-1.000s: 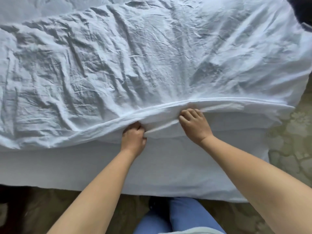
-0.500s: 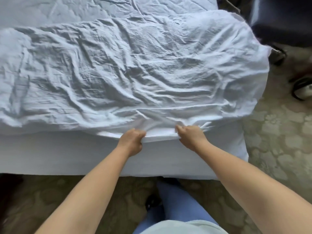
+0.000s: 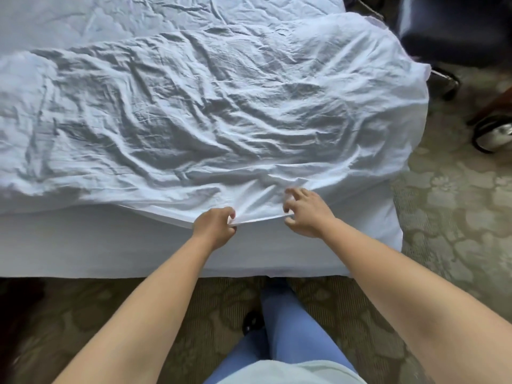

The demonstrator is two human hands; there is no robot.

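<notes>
A crumpled white sheet (image 3: 210, 115) lies across the bed, its near hem hanging over the mattress edge. My left hand (image 3: 214, 227) pinches that hem at the bed's front edge, fingers curled round the fabric. My right hand (image 3: 306, 213) hovers just right of it with fingers spread and half bent, its thumb by the hem, holding nothing. The white mattress side (image 3: 110, 245) shows below the hem.
A patterned carpet (image 3: 454, 217) runs in front of and to the right of the bed. A dark wheeled chair (image 3: 454, 29) and a caster (image 3: 496, 134) stand at the upper right. My legs in blue trousers (image 3: 291, 322) are close to the bed.
The sheet has been pulled toward me over the mattress edge. My right hand has let go of the hem and spread its fingers; my left hand keeps its hold.
</notes>
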